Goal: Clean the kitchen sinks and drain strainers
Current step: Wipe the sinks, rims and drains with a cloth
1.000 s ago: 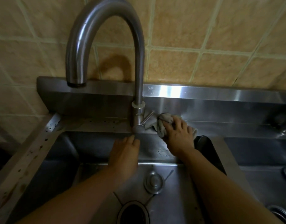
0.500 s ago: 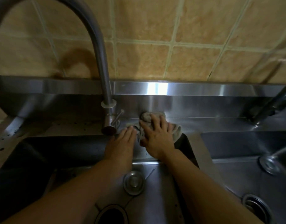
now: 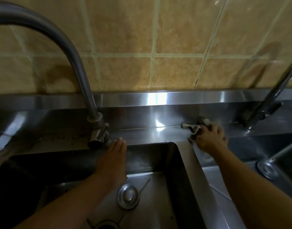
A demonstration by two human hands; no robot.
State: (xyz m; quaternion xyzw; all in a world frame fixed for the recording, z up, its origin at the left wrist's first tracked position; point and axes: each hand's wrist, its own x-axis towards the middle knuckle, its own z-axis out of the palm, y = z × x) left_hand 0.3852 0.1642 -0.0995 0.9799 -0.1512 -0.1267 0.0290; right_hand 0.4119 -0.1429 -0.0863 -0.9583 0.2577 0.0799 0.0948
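Note:
My right hand (image 3: 209,138) presses a grey rag (image 3: 194,128) onto the steel back ledge (image 3: 150,134) behind the divider between the two sinks. My left hand (image 3: 113,159) lies flat, fingers together, on the back rim of the left sink (image 3: 160,195), just right of the gooseneck faucet's base (image 3: 98,134). It holds nothing. A round metal strainer plug (image 3: 128,195) lies loose on the left sink's floor, above the open drain hole (image 3: 105,226). In the right sink (image 3: 251,149) another round strainer cap (image 3: 266,169) sits near the right edge.
The tall gooseneck spout (image 3: 62,43) arches over the left sink toward the upper left. A second faucet (image 3: 265,103) rises at the far right. A tan tiled wall (image 3: 158,47) stands behind the steel backsplash. Dark specks dot the ledge left of the faucet.
My right hand slid the rag to the right along the back ledge, away from the faucet base and toward the right sink. My left hand stayed on the rim. The view shifted right.

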